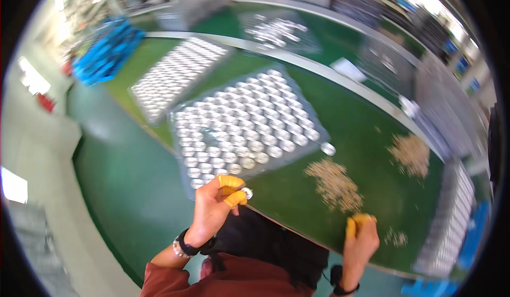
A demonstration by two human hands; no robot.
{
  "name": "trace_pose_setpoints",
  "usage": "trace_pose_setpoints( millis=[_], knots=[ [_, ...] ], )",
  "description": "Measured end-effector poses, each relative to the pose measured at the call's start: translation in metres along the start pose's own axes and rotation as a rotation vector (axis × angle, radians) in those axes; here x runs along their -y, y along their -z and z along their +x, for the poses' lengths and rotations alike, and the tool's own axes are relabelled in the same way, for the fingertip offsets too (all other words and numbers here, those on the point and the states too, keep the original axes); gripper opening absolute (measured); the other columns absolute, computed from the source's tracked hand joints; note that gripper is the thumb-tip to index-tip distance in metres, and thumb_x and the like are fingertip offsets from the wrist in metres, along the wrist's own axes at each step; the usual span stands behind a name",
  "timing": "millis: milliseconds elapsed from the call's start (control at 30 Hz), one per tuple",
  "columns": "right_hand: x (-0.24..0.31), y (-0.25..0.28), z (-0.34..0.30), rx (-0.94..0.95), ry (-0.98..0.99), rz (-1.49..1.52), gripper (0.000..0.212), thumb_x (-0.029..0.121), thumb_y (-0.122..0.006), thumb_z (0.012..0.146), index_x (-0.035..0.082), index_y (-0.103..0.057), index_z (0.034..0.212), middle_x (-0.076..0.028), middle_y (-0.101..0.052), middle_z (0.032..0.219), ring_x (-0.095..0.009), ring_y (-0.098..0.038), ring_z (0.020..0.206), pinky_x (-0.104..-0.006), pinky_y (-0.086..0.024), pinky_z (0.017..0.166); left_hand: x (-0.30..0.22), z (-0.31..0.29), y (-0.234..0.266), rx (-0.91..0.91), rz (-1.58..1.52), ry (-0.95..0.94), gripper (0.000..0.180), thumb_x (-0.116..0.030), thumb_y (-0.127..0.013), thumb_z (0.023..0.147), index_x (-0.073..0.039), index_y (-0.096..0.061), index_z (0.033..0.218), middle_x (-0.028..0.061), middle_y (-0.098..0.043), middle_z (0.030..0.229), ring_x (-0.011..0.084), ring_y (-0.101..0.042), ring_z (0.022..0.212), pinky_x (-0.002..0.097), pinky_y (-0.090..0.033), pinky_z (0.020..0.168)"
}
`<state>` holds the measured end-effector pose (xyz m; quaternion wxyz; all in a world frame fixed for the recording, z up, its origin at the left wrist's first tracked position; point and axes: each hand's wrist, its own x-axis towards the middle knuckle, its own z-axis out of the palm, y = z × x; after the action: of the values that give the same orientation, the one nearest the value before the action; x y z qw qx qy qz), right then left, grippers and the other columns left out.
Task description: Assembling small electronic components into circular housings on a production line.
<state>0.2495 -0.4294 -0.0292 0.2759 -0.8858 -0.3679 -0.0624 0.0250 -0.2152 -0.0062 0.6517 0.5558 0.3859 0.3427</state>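
Left hand (211, 207) pinches small white round part (247, 193). Loose pile of small tan pieces (334, 185) lies right of it, long axis far-left to near-right, pointing toward the nearer right hand (363, 239); cannot tell whether that grips anything.

Long green workbench (366, 127). Toward its left end lies a tray (155, 119) with rows of white round pieces. Nearer the middle, a larger tray (292, 151) of similar pieces overhangs the near edge at one corner. A loose round piece (328, 149) sits just beside its right corner. Further right are a tan heap (334, 185), a second heap (410, 153) toward the far edge, a small pale scatter (396, 238) toward the near edge, and, along the right end, a white ridged stack (449, 220).
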Motion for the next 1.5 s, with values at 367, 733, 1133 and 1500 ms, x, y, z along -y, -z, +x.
trace_pose_setpoints(
  millis=[367, 733, 1133, 1500],
  knots=[
    [0.022, 0.021, 0.013, 0.167, 0.173, 0.064, 0.009, 0.009, -0.065, 0.087, 0.004, -0.061, 0.092, -0.013, -0.062, 0.085, -0.031, -0.061, 0.075, -0.0378, -0.050, 0.067, -0.044, 0.079, 0.106, -0.309, 0.731, -0.202, 0.017, -0.004, -0.073, 0.079, 0.006, -0.068, 0.092, 0.0098, -0.069, 0.074, 0.0103, -0.063, 0.066, 0.0270, -0.049, 0.059],
    [0.006, 0.006, 0.000, 0.142, 0.071, 0.042, 0.014, -0.002, -0.070, 0.076, 0.000, -0.058, 0.083, -0.010, -0.058, 0.065, -0.024, -0.055, 0.053, -0.0344, -0.044, 0.054, -0.028, 0.129, 0.098, -0.183, 1.222, -0.298, 0.016, -0.004, -0.072, 0.074, 0.001, -0.068, 0.088, 0.0175, -0.069, 0.079, 0.0280, -0.067, 0.067, 0.0362, -0.051, 0.062],
    [-0.004, 0.005, 0.005, 0.090, 0.185, 0.063, 0.013, 0.006, -0.071, 0.077, 0.006, -0.063, 0.087, -0.011, -0.063, 0.079, -0.031, -0.061, 0.069, -0.0378, -0.050, 0.063, -0.019, 0.092, 0.075, 0.010, 1.147, -0.432, 0.019, -0.007, -0.073, 0.072, -0.001, -0.069, 0.089, 0.0172, -0.068, 0.082, 0.0319, -0.066, 0.074, 0.0370, -0.051, 0.067],
    [-0.014, 0.017, -0.004, 0.008, 0.260, 0.004, 0.019, 0.008, -0.077, 0.069, 0.008, -0.068, 0.086, -0.006, -0.059, 0.077, -0.024, -0.060, 0.068, -0.0353, -0.049, 0.058, -0.029, 0.066, 0.073, -0.046, 0.600, -0.206, 0.012, 0.007, -0.059, 0.084, 0.002, -0.057, 0.095, 0.0058, -0.063, 0.083, 0.0089, -0.060, 0.069, 0.0208, -0.045, 0.056]
  ],
)
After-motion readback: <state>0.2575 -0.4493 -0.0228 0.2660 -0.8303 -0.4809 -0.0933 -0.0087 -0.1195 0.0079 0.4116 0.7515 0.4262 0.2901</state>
